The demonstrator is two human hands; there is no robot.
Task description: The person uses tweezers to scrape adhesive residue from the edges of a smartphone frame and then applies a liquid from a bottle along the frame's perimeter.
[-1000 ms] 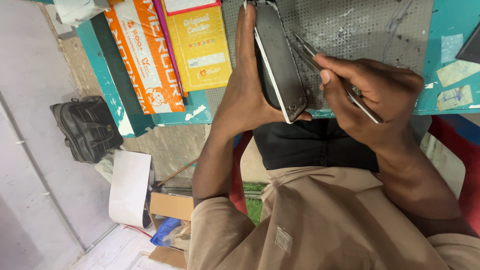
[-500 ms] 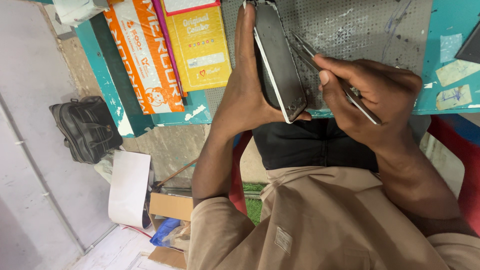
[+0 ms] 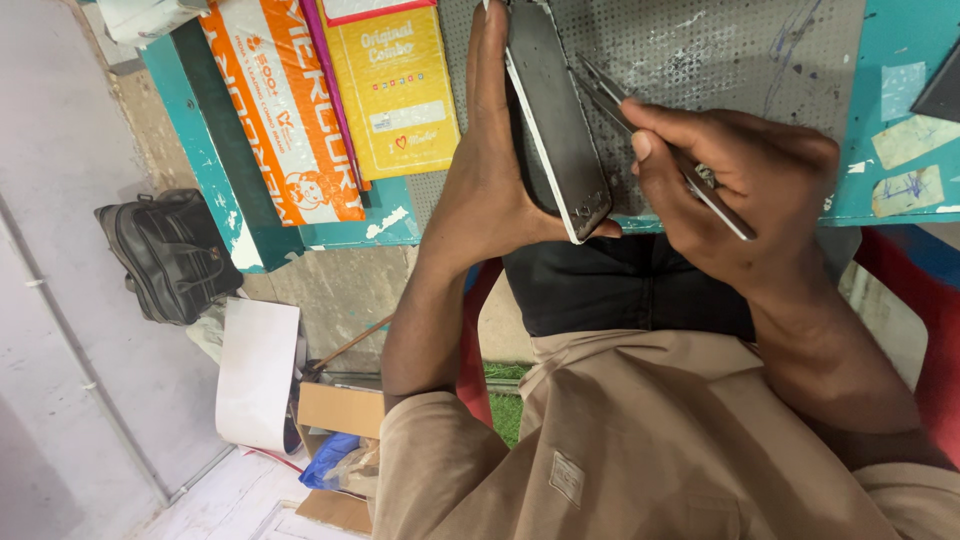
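My left hand [image 3: 492, 180] grips a dark smartphone [image 3: 553, 120] by its edges, holding it on its side above the grey perforated mat [image 3: 730, 50]. The phone's white-rimmed edge faces my right hand. My right hand [image 3: 745, 190] pinches thin metal tweezers [image 3: 640, 130], whose tips point at the phone's side near its upper half. Whether the tips touch the phone I cannot tell. Both forearms come up from the bottom of the view.
An orange and white packet [image 3: 285, 110] and a yellow packet [image 3: 395, 85] lie on the teal table [image 3: 900, 150] left of the mat. A black bag [image 3: 170, 255] sits on the floor; paper and cardboard boxes [image 3: 330, 410] lie below. A red chair [image 3: 915, 290] shows at right.
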